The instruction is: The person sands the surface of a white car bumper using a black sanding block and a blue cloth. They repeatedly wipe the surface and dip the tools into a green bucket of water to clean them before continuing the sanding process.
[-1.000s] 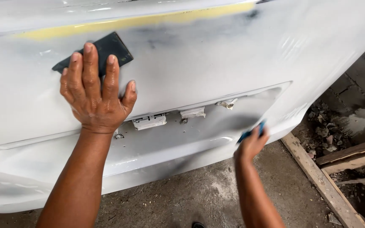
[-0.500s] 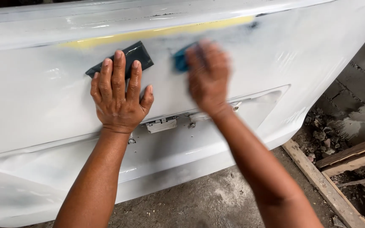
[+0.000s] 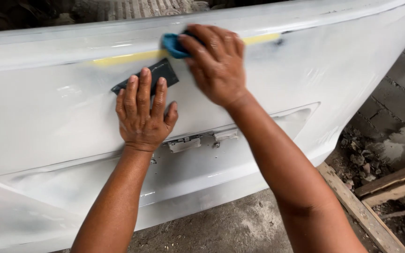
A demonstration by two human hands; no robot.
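Since the frame a second ago, the right hand [image 3: 216,63] has been travelling from low beside the recessed plate area up to the top of the white car panel [image 3: 48,117], and it is now sitting above and to the right of the left fingertips. Its fingers are curling closed around a blue cloth [image 3: 173,45], which is poking out past the fingertips to the left and pressing against the panel just where a strip of yellow tape [image 3: 123,58] is running along the upper crease. The tape is continuing on the far side of the knuckles, to the right.

The left hand [image 3: 144,115] is lying flat on the panel with its fingers stretched out and slightly spread, not gripping; the fingertips are pressing down on the lower edge of a dark sanding block [image 3: 158,72], which is sticking out beyond them, tilted up to the right. The block is sitting just below the blue cloth, near it; whether the two are touching I cannot tell.

Below the heel of the left hand, small mounting brackets [image 3: 186,143] are showing at the top of the recess. Past the right forearm, wooden boards [image 3: 376,197] are lying on rubble-strewn ground [image 3: 362,154].
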